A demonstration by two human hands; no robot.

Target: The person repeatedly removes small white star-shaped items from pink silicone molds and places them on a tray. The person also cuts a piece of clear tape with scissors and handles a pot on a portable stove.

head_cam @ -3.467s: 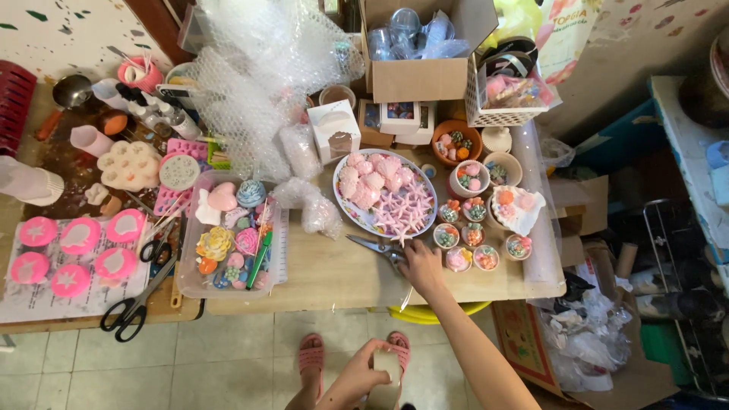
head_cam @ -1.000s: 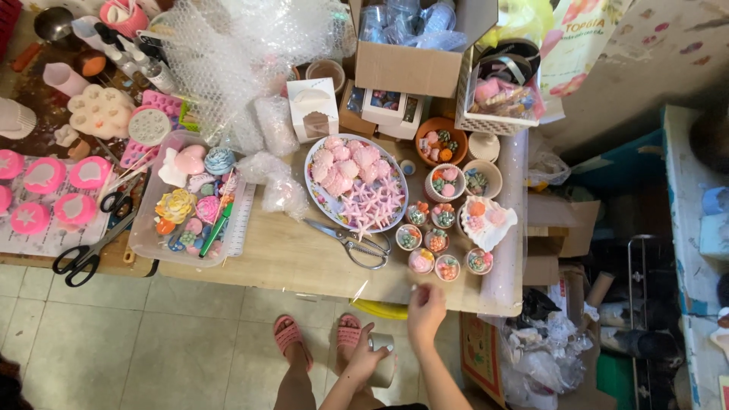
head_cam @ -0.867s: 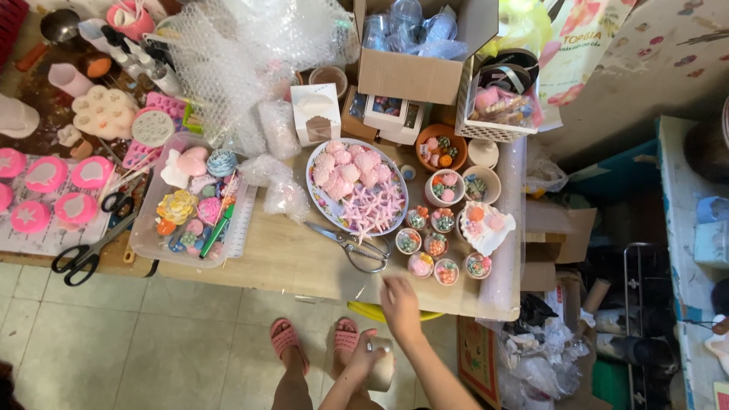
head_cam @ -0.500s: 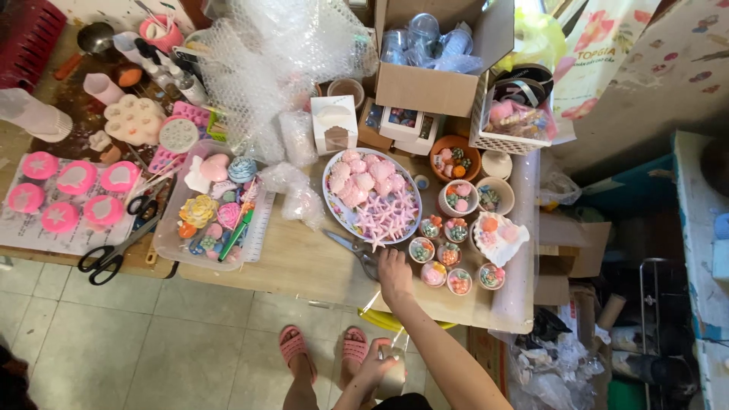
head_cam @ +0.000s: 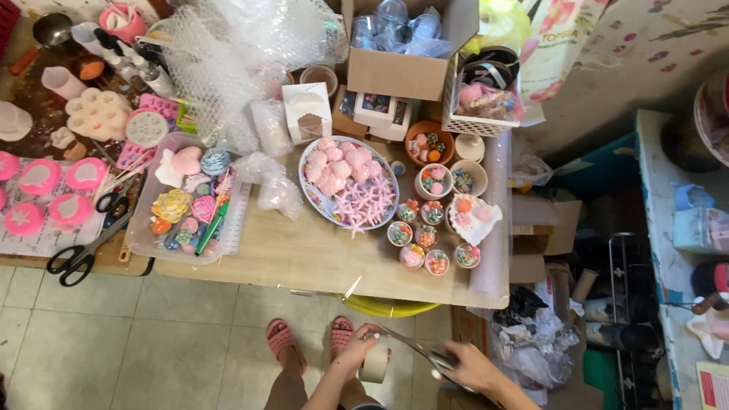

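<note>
Two hands work low in the view, in front of the wooden desk (head_cam: 304,258) and above the tiled floor. The left hand (head_cam: 357,351) is closed around a roll of tape (head_cam: 375,360), holding it upright by its side. The right hand (head_cam: 471,366) is wrapped on the handles of a pair of scissors (head_cam: 414,345), whose blades point toward the roll, their tips touching or just beside it; motion blur hides the exact contact. Farther up, on the desk, sits a round plate (head_cam: 313,199) of pink shell and starfish shapes, with small filled cups (head_cam: 425,239) just right of it and a clear tray (head_cam: 144,243) of colourful pieces to its left.
</note>
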